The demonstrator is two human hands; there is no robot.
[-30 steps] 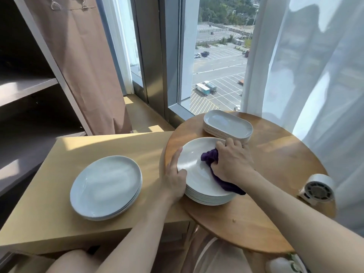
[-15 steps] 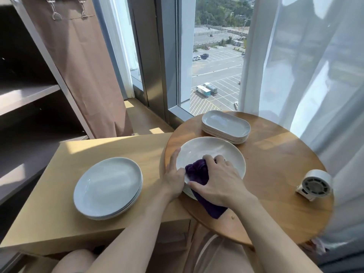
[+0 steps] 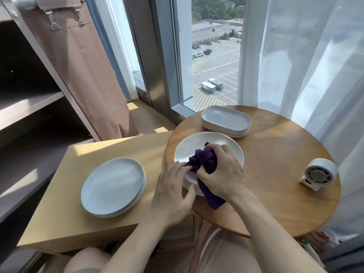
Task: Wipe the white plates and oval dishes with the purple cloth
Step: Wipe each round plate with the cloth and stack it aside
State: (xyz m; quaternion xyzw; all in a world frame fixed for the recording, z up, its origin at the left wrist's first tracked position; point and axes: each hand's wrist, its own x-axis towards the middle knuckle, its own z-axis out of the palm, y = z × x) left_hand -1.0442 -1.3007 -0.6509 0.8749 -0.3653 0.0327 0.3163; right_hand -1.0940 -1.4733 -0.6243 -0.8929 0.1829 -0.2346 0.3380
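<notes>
The right hand (image 3: 222,174) gripped the bunched purple cloth (image 3: 202,160) on the top plate (image 3: 197,144) at the near left of the round table (image 3: 275,154). The left hand (image 3: 173,190) held this plate's near rim, fingers above, thumb at the side. The oval dishes (image 3: 226,119) stood just behind it. Another plate stack (image 3: 114,186) lay further left.

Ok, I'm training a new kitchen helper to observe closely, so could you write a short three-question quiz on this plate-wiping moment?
1. True or false: the right hand grips the purple cloth on a white round plate.
2. Which lies nearer the window: the stack of white oval dishes or that plate?
3. The small white round vented device stands on: A the round wooden table; B the pale rectangular table; C the dark shelf.
Key: 1 true; 2 the oval dishes; 3 A.
</notes>
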